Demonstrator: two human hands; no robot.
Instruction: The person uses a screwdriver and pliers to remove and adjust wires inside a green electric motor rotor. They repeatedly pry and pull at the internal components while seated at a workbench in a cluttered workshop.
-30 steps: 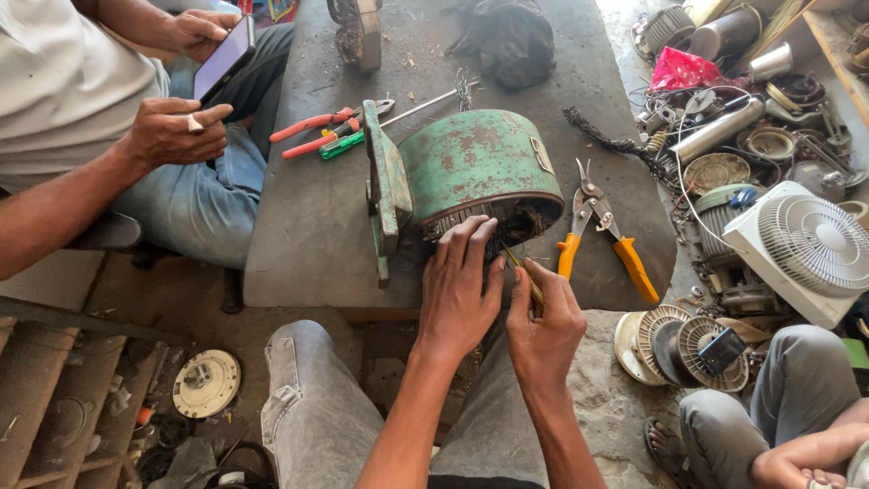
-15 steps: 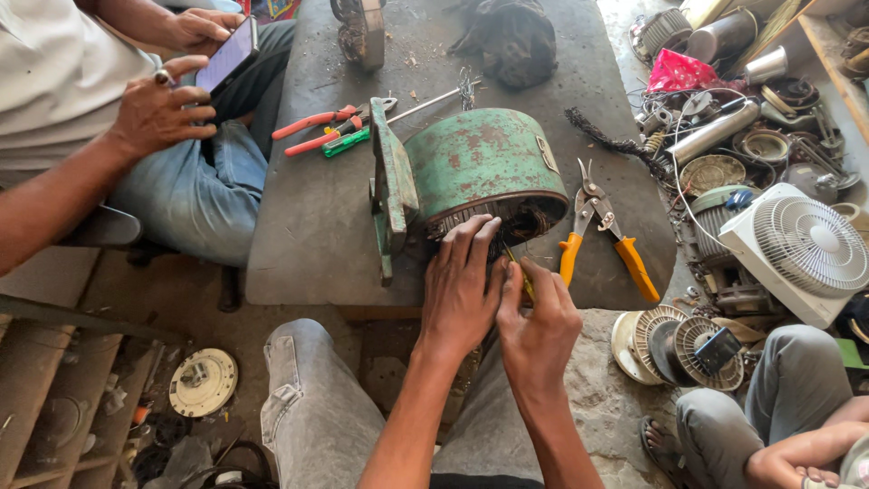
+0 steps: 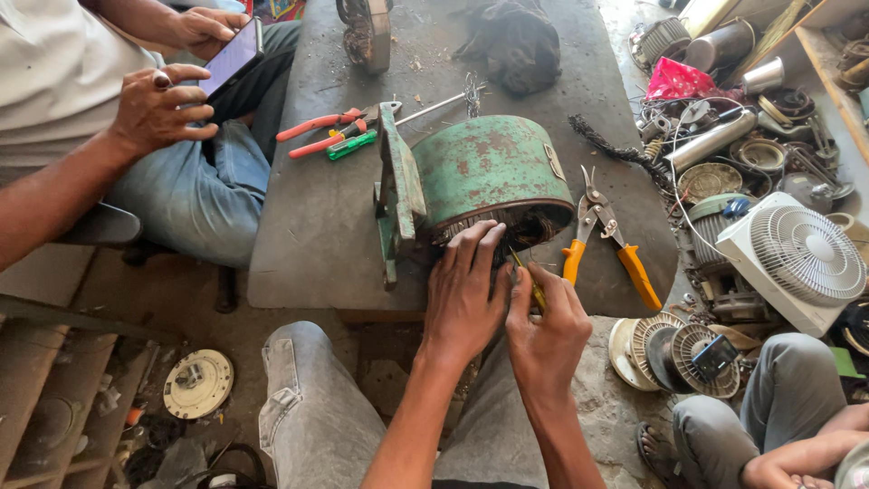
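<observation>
1. Right hand (image 3: 546, 330) is closed in a pinch on a thin yellow-handled tool (image 3: 534, 290), tip at the motor's open end.
2. Left hand (image 3: 464, 294) lies fingers spread, flat on the windings, gripping nothing.
3. Green motor housing (image 3: 489, 172) lies on its side near the worktop's (image 3: 317, 226) front edge.
4. Judgement: heavy, stiff, rusty; windings fragile, so grip the shell.

Orange-handled snips (image 3: 605, 237) lie on the grey table (image 3: 317, 226) beside red-handled pliers (image 3: 317, 131); a white box fan (image 3: 797, 258) sits among scrap; another person holds a phone (image 3: 231, 59)
</observation>
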